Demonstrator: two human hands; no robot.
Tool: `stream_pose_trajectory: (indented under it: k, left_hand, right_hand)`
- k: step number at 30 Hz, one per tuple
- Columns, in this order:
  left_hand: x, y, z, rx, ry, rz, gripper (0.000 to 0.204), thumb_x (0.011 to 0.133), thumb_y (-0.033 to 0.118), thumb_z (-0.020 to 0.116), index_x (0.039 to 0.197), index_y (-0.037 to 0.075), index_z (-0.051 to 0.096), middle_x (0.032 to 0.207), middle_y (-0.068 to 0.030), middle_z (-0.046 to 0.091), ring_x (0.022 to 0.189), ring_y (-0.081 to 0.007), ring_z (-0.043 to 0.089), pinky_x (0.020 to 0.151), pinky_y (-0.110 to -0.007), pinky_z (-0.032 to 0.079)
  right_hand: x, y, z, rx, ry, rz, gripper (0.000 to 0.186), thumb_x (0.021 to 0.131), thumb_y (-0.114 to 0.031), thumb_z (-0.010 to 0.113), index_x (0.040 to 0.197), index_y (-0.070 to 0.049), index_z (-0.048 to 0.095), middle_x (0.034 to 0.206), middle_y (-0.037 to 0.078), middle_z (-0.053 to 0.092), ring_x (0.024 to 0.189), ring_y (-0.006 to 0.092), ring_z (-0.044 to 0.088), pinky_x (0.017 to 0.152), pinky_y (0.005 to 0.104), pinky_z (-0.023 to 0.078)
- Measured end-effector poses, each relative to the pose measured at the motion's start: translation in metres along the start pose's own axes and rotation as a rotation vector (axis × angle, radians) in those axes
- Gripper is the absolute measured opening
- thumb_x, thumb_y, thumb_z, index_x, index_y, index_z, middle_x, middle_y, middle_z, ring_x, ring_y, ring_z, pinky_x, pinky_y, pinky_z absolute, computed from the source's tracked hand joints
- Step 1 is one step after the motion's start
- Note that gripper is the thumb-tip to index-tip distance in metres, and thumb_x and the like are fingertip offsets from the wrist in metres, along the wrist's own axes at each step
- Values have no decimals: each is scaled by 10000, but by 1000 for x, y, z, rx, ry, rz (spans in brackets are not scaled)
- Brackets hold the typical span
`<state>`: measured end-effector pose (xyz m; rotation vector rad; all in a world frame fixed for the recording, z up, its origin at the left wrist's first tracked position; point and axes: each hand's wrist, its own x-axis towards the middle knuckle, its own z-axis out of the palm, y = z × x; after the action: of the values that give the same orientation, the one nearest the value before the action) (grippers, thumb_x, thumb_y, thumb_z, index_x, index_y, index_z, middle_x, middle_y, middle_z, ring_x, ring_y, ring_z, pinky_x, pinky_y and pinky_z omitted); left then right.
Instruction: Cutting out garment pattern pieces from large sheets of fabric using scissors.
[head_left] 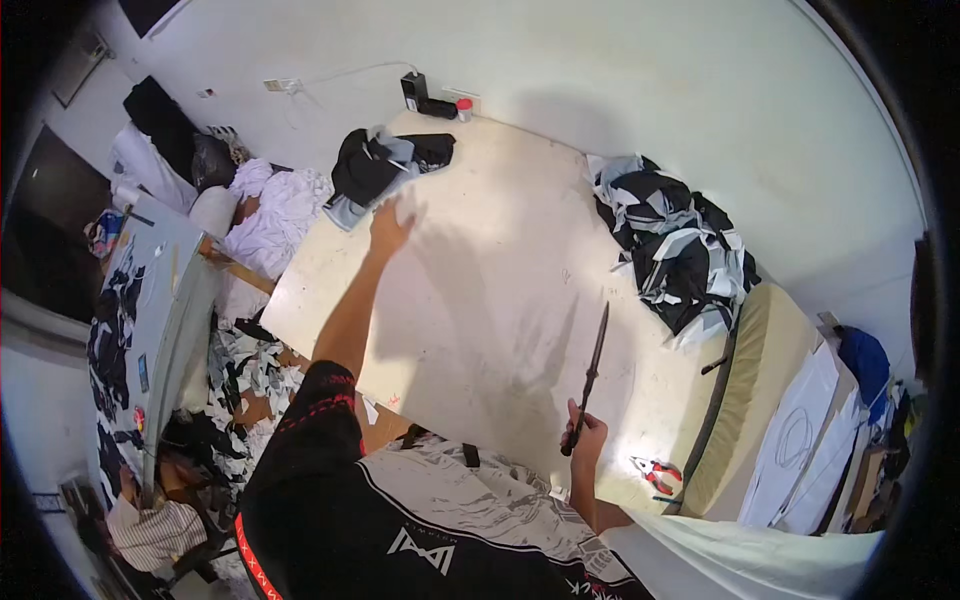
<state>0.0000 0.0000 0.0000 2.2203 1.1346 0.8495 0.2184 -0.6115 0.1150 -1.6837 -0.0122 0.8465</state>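
Note:
My left hand (393, 226) reaches over the pale worktable (480, 260), fingers extended and slightly blurred, at the near edge of a small pile of black and grey cloth (385, 165). I cannot tell whether it touches the cloth. Lower right, my right hand (585, 435) grips a long dark bladed tool (598, 355) by its black handle, the point angled up and away from me. Beside that hand on the table lie red-handled pliers (660, 474).
A larger heap of black, white and grey pieces (675, 245) covers the back right, beside a cream padded board (745, 390). A black device (415, 95) and red-lidded container (464, 109) stand at the back. Leftward are white fabric (280, 220), a side bench (170, 330) and floor scraps (250, 380).

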Motion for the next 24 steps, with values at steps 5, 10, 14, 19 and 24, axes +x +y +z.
stream_pose_trajectory:
  k: [5,10,14,19,24]
  left_hand:
    - [-67,31,49,558,-94,48,813,1011,636,593,1665,188,409,1718,-212,345,1599,-468,264,1221,-737,205]
    - [-9,0,52,686,118,110,810,982,699,590,1628,224,476,1693,-190,393,1579,-444,318,1172,-787,228]
    - [62,-24,65,679,105,1,874,941,750,601,1633,234,465,1708,-159,374,1591,-430,294,1171,-802,202]
    - [169,-73,56,646,33,-199,873,918,768,593,1582,209,505,1687,-146,367,1545,-388,325,1139,-808,231]
    - [263,-171,51,573,-66,-285,541,908,544,631,1191,111,791,1112,-214,785,1064,-443,742,988,-553,557]
  right_hand:
    - [-9,0,49,-103,-11,134,476,914,-386,879,680,-75,606,552,3,527,395,147,530,387,319,392]
    - [-7,21,75,-216,-25,165,481,919,-410,874,707,-52,633,552,11,549,420,144,562,409,316,413]
    - [-2,28,100,-332,22,185,489,924,-412,869,699,-44,639,553,26,572,430,145,569,423,312,408]
    - [32,39,146,-321,38,132,462,948,-357,854,706,-21,648,560,28,575,448,130,550,430,315,385]
    - [77,55,191,-750,142,-138,416,933,-273,866,735,34,667,589,4,574,559,79,504,511,303,409]
